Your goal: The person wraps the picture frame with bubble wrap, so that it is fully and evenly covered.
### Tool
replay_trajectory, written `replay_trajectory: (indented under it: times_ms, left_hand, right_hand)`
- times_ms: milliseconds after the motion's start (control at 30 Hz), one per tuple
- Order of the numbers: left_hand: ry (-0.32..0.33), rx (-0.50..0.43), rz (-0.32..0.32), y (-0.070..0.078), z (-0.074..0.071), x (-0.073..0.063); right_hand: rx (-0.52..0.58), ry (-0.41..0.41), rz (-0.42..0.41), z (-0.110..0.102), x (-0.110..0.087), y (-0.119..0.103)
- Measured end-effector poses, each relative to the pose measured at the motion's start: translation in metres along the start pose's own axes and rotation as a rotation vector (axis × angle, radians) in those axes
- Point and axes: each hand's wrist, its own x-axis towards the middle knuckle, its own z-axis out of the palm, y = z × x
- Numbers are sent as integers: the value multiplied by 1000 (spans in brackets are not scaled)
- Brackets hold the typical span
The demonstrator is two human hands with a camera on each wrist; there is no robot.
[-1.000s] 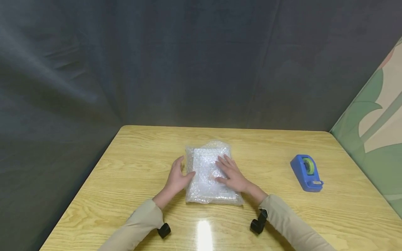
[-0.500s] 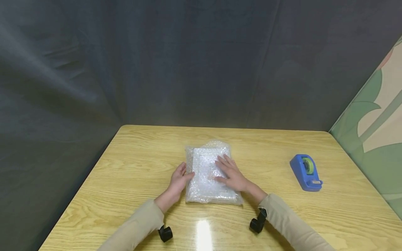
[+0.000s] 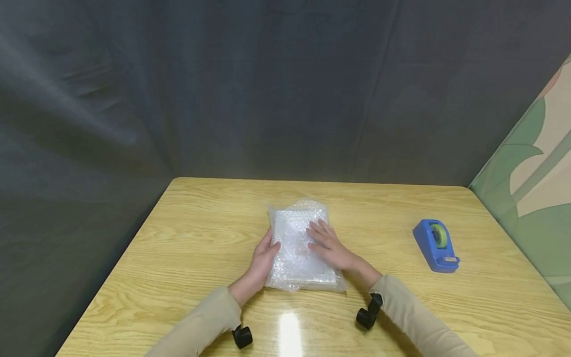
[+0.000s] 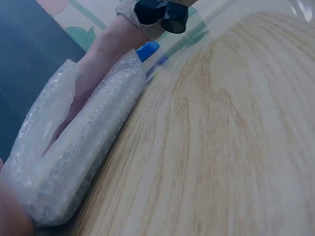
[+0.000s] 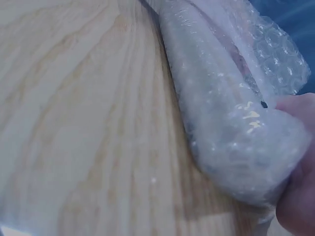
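Note:
A flat rectangular package in clear bubble wrap (image 3: 296,267) lies on the wooden table, a pale rectangle showing through the plastic. My left hand (image 3: 264,263) grips its left side, thumb on top and fingers hidden along and beneath the edge. Spread over the package's right half, my right hand (image 3: 331,250) rests with fingers fairly straight on the upper face. In the left wrist view the bubble wrap (image 4: 74,162) stands up in folds near the camera, with the right forearm (image 4: 106,54) behind it. The right wrist view shows the package's rounded wrapped edge (image 5: 231,132) close up.
A blue tape dispenser (image 3: 434,248) holding a roll of green tape (image 3: 440,236) stands on the right of the wooden table (image 3: 200,223). A dark curtain (image 3: 276,89) hangs behind the table, and a patterned leaf panel (image 3: 535,188) borders the right side.
My left hand has moved right, from beside the package to a grip on its left edge, and that edge has shifted slightly inward. The right hand stays on top, its thumb drawn closer to the fingers.

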Motion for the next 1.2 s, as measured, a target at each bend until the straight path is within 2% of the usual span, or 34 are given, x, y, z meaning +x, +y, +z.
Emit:
replay_trajectory:
  times_ms: [67,167,300,333,400,500,600,767,833,900,1067,1133,1200]
  left_hand:
    - [-10,47,7,1,2,0]
    - [-46,179,24,10,7,-5]
    - [-84,497,91,13,12,-7]
    - [-86,578,110,9,13,-5]
    - [-93,744,122,6,15,-3]
    - [-116,935,128,7,17,-2]
    - [-146,1084,137,10,18,-2]
    - [-223,1264,181,15,14,2]
    - [-265,1301,213,17,10,5]
    - [-320,1299,238,19,2,10]
    - [-440,1094,234,23,-23,19]
    - [-452,1031,244,24,-31,22]
    - [-457,1017,271,24,-35,25]
  right_hand:
    - [44,-11,24,-1,1,-1]
    - [46,-16,39,-2,1,-2]
    - [18,-23,40,-3,0,-4]
    - [13,-27,42,-3,0,-4]
    - [2,-35,46,-3,-1,-4]
    - [-37,-40,35,-2,-1,-2]
    - [-75,-42,9,-1,-1,1]
    - [-88,-54,-23,-3,-3,4]
    - [-75,-63,-15,-3,-4,4]
    - [-66,-70,-5,-4,-4,4]
    - [-54,-83,8,-3,-2,3]
    - [-50,-80,2,-2,-1,2]
    - [-45,-72,-5,-2,-1,2]
